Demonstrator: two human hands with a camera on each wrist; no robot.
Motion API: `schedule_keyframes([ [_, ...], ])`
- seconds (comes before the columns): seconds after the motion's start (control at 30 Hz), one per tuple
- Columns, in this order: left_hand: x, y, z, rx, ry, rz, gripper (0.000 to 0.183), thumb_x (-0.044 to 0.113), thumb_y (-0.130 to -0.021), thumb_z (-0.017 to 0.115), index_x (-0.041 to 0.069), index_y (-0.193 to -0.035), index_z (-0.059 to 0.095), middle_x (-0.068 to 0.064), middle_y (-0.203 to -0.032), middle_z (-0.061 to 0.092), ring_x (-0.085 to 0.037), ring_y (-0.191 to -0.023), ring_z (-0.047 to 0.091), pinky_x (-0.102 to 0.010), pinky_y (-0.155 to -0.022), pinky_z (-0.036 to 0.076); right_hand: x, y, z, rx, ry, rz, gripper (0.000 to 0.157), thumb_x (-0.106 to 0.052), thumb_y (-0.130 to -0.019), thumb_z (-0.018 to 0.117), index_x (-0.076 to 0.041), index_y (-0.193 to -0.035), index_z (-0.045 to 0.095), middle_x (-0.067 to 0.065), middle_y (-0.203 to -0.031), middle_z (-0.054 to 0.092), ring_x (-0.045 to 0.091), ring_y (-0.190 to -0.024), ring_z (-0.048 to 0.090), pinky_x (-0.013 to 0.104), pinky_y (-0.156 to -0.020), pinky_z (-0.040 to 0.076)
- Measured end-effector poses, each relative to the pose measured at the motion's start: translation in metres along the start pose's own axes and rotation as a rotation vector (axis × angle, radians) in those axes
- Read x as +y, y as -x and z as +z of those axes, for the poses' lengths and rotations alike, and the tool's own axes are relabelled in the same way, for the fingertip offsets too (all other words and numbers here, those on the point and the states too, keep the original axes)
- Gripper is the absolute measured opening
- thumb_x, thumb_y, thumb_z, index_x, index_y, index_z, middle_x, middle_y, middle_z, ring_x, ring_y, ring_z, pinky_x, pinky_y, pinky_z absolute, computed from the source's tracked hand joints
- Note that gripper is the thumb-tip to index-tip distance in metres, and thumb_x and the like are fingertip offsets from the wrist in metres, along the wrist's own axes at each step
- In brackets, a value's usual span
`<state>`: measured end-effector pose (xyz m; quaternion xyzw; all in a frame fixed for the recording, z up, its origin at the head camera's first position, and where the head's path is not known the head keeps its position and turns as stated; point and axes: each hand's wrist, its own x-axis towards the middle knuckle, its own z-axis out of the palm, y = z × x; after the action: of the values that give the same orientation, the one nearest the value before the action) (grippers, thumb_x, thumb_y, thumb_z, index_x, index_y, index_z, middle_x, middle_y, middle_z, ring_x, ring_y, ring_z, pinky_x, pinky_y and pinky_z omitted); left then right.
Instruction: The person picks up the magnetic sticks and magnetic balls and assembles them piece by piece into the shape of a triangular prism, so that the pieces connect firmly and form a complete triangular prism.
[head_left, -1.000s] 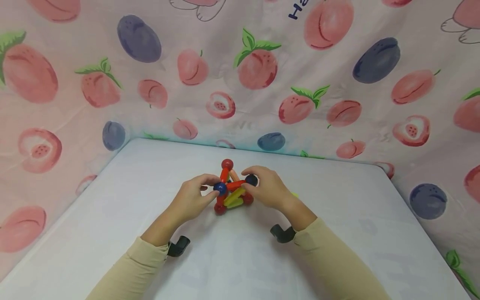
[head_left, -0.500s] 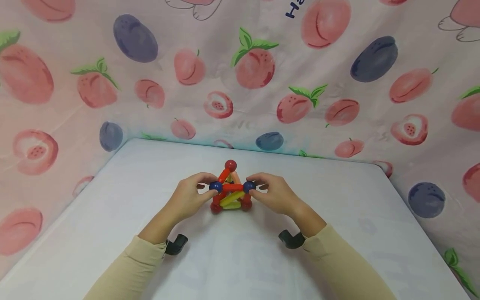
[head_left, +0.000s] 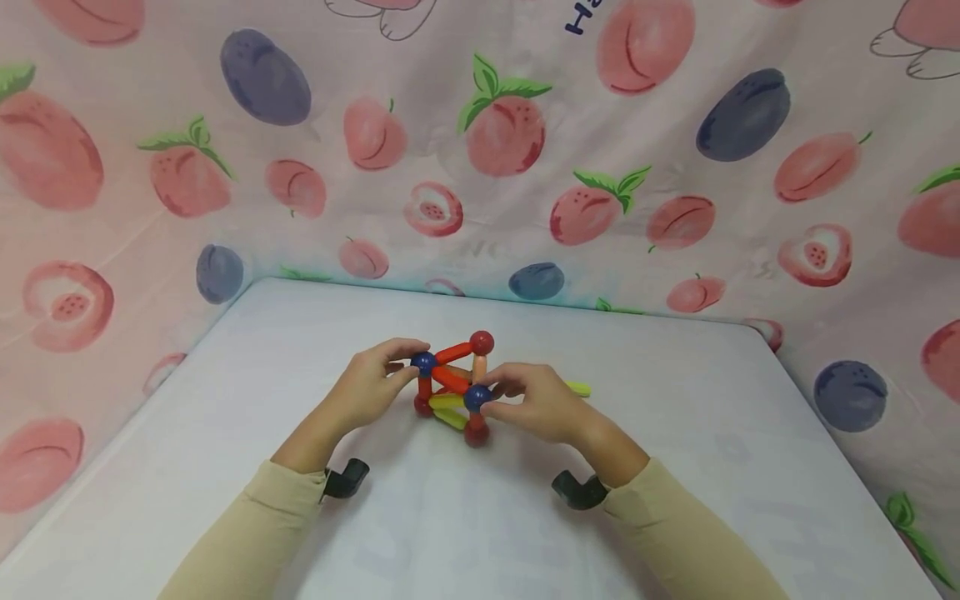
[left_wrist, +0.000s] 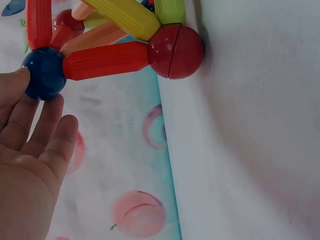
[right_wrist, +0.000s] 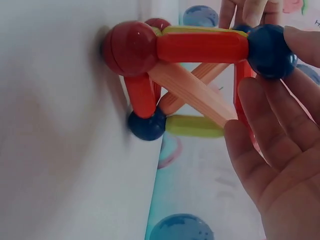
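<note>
A box-like frame of magnetic rods and balls stands on the white table. My left hand [head_left: 367, 387] pinches a blue ball [head_left: 424, 362] at its upper left corner between thumb and fingers. With thumb and fingertips, my right hand [head_left: 543, 404] holds another blue ball [head_left: 477, 397] at the near upper corner. A red rod [head_left: 452, 381] joins these two balls. Behind them rises a red ball [head_left: 482, 342]. Below, a red ball [left_wrist: 177, 51] rests on the table in the left wrist view. Peach rods [right_wrist: 195, 95] cross inside, and a further blue ball [right_wrist: 146, 125] sits low at the far side.
A yellow-green rod [head_left: 578, 388] lies on the table beyond my right hand, partly hidden by it. Fruit-printed cloth [head_left: 450, 150] hangs behind the white table [head_left: 465, 525]. Black curved pieces [head_left: 579, 490] stick out at both wrists.
The frame has turned clockwise as seen from above: its right blue ball came nearer, its left one went back, and the top red ball shifted right. Both hands keep their balls.
</note>
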<state>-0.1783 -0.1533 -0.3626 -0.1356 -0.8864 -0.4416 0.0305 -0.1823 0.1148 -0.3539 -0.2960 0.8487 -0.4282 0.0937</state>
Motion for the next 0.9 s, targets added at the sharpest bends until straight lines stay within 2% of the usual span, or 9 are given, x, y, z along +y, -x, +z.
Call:
schedule_keyframes([
  [0.17,-0.004,-0.002,0.0,0.016,0.003,-0.019,0.035,0.011,-0.099,0.064,0.009,-0.134,0.061,-0.012,-0.131,0.063,-0.035,-0.117,0.062,-0.047,-0.099,0.049,-0.004,-0.001,0.0,-0.004,0.035,0.007,0.029,-0.02,-0.092,0.073,-0.013,-0.121,0.071,-0.005,-0.107,0.069,0.019,-0.103,0.062,0.049,-0.095,0.051],
  [0.33,0.002,0.004,0.0,0.06,-0.024,-0.023,0.04,0.015,-0.097,0.068,0.009,-0.136,0.06,-0.013,-0.134,0.062,-0.038,-0.12,0.059,-0.049,-0.098,0.05,-0.001,-0.004,-0.008,0.086,0.083,0.004,0.032,-0.02,-0.093,0.071,-0.009,-0.123,0.069,0.002,-0.114,0.069,0.023,-0.106,0.063,0.047,-0.093,0.053],
  [0.5,0.019,0.012,0.003,0.125,-0.029,0.06,0.04,0.014,-0.092,0.074,0.006,-0.131,0.063,-0.012,-0.125,0.066,-0.032,-0.116,0.061,-0.049,-0.096,0.051,0.006,-0.013,-0.016,0.167,0.124,0.006,0.035,-0.02,-0.093,0.071,-0.008,-0.126,0.066,0.005,-0.12,0.068,0.027,-0.111,0.063,0.046,-0.093,0.053],
  [0.57,0.026,0.015,0.008,0.124,-0.011,0.095,0.04,0.013,-0.091,0.075,0.004,-0.129,0.064,-0.01,-0.121,0.068,-0.028,-0.114,0.061,-0.048,-0.097,0.051,0.008,-0.017,-0.018,0.184,0.126,0.026,0.038,-0.021,-0.094,0.072,-0.008,-0.128,0.065,0.007,-0.122,0.067,0.029,-0.113,0.061,0.046,-0.093,0.053],
  [0.8,0.039,0.021,0.031,0.098,0.061,0.121,0.045,0.016,-0.085,0.082,0.007,-0.127,0.066,-0.004,-0.109,0.07,-0.027,-0.096,0.059,-0.043,-0.077,0.054,0.011,-0.035,-0.018,0.191,0.125,0.063,0.042,-0.023,-0.096,0.069,-0.008,-0.134,0.062,0.008,-0.127,0.065,0.031,-0.119,0.059,0.043,-0.094,0.053],
  [0.9,0.042,0.021,0.04,0.105,0.083,0.136,0.048,0.015,-0.082,0.084,0.006,-0.125,0.066,-0.002,-0.108,0.07,-0.023,-0.099,0.061,-0.044,-0.083,0.056,0.012,-0.04,-0.016,0.185,0.118,0.058,0.042,-0.021,-0.097,0.068,-0.007,-0.136,0.061,0.009,-0.129,0.064,0.03,-0.119,0.059,0.042,-0.095,0.052],
])
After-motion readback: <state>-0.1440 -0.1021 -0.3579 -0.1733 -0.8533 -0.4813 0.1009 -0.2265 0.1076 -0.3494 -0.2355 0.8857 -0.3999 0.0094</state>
